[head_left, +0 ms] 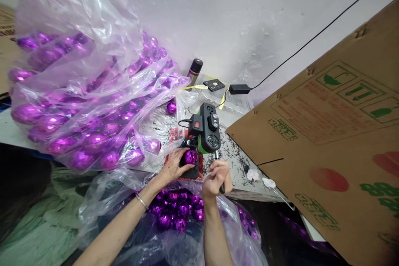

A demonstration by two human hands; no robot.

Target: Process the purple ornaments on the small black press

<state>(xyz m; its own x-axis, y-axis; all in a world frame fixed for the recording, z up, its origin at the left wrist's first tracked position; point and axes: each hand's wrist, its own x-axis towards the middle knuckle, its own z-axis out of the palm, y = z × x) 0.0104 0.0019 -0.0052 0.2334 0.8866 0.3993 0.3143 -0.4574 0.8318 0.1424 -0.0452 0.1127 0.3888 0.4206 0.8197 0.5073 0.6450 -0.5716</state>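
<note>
My left hand [175, 167] grips a shiny purple mirrored ball [190, 157] between thumb and fingers, under the head of a small black and green bench machine [209, 126]. The machine has a red switch and stands on a red and black base [187, 172]. Around the black-tipped lever [222, 188] on the machine's near side, the fingers of my right hand [216, 178] are closed. Just below both hands, an open clear plastic bag [124, 212] holds many purple balls [181, 210].
A big clear bag [102, 70] of purple balls fills the left. On the right leans a large cardboard box [327, 133]. Black scraps litter the white tabletop [240, 174]. Behind the machine are a dark cylinder [195, 70], a power adapter [240, 89] with its cable, and a loose ball [171, 108].
</note>
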